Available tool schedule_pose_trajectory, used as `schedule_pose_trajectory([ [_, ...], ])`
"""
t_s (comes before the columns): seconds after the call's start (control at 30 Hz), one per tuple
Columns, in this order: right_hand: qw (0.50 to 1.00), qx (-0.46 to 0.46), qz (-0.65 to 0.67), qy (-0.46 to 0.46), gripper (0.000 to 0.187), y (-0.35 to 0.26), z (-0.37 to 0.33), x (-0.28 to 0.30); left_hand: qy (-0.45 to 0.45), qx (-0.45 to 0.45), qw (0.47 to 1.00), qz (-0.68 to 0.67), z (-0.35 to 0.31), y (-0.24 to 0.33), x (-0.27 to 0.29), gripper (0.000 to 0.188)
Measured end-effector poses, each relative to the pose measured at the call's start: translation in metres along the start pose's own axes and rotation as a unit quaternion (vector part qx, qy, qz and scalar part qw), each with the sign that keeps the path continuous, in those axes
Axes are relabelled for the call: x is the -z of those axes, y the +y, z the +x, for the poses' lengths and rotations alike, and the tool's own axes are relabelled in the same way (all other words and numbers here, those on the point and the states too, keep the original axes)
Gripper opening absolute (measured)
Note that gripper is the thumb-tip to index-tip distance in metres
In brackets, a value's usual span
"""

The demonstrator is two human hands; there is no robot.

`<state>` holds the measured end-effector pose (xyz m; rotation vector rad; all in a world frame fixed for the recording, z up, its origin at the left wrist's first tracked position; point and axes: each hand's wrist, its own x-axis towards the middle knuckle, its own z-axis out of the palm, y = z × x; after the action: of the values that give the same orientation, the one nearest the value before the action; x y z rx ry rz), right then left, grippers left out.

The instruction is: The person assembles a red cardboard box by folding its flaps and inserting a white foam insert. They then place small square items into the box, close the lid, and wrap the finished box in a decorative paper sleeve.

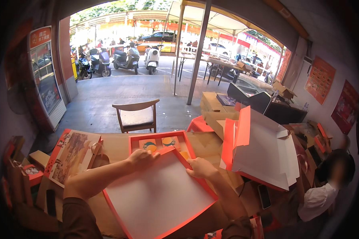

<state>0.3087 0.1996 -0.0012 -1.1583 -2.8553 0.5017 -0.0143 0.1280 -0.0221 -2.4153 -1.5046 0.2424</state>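
My left hand (143,159) is closed on the far edge of a shallow red box lid (159,195), white on its inner face. My right hand (201,167) grips the same lid along its right edge, near the far corner. The lid lies slantwise across the near part of a red box (189,145). Inside that box, several small packs with round yellow and teal pictures (168,142) show beyond the lid; the rest is covered. Fingertips curled over or under the lid's edge are partly hidden.
Opened red and white box blanks (263,147) are piled at the right; a picture-printed box (73,155) lies at the left. A phone (264,196) rests at the right, close to a seated person (321,199). Beyond the table stand a wooden chair (136,116) and a pole (198,55).
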Motion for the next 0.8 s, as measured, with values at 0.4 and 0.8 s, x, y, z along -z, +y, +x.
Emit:
schedule_pose_trajectory([
  [0.4, 0.992, -0.069, 0.08, -0.065, 0.081, -0.01, -0.026, -0.006, 0.204, 0.007, 0.978, 0.036, 0.007, 0.028, -0.027, 0.065],
  [0.8, 0.983, -0.054, 0.172, -0.038, 0.081, -0.002, -0.036, -0.01, 0.146, 0.002, 0.971, -0.19, 0.012, 0.016, -0.004, 0.047],
])
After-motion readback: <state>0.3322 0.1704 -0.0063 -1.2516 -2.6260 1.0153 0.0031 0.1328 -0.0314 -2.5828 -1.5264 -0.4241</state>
